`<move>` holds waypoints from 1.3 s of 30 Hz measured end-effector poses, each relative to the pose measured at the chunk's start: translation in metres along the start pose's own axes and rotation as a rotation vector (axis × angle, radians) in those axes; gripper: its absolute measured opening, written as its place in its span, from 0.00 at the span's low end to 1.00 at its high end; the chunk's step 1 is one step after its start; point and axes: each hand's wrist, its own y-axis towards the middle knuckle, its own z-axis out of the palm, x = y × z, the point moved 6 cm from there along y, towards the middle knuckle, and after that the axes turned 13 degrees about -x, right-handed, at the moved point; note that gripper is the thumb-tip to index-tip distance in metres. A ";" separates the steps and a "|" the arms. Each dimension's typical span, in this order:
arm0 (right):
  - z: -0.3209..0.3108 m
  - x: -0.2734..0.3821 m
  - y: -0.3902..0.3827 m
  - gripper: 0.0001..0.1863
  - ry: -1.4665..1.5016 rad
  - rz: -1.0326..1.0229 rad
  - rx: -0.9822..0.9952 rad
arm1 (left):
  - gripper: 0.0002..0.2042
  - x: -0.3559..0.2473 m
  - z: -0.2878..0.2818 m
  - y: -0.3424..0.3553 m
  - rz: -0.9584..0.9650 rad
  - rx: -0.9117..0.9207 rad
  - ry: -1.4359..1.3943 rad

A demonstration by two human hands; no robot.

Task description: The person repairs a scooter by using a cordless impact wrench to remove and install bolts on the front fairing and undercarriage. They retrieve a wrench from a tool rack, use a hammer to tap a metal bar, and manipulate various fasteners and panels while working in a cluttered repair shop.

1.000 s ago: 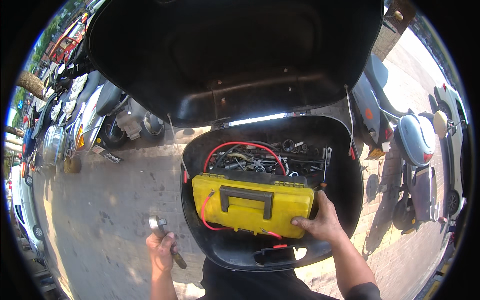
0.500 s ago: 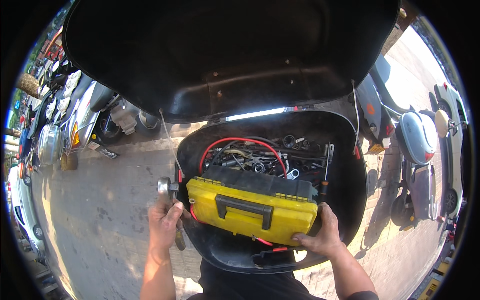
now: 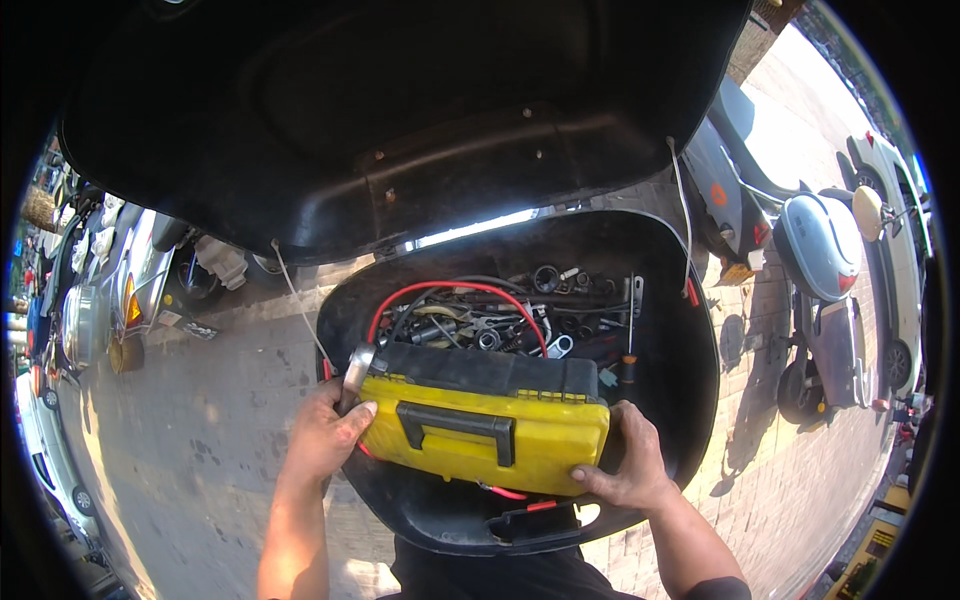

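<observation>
In the head view, the left hand (image 3: 328, 430) closes its fingers around a metal-headed tool (image 3: 358, 370), its thumb against the left end of a yellow toolbox (image 3: 465, 458); the right hand (image 3: 635, 465) grips the toolbox's right end, thumb on the front face, its other fingers partly hidden; the toolbox sits tilted within an open black case (image 3: 690, 400), nearer the person than the loose metal tools (image 3: 490, 340); a red cable (image 3: 455, 283) arches over these; a screwdriver (image 3: 629, 368) stands just beyond the right hand.
</observation>
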 end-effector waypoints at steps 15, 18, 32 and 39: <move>0.026 -0.072 0.134 0.24 -0.054 0.581 0.216 | 0.10 -0.004 0.008 -0.046 0.233 -0.030 0.192; 0.060 -0.093 0.160 0.21 -0.239 0.378 0.761 | 0.10 0.003 0.013 -0.059 0.286 -0.033 0.205; 0.105 -0.049 0.172 0.24 -1.130 -0.442 1.178 | 0.16 0.032 -0.004 -0.085 0.340 -0.285 0.030; 0.110 -0.049 0.169 0.22 -1.359 -0.541 1.197 | 0.13 0.115 -0.058 -0.128 -0.053 -0.520 -0.259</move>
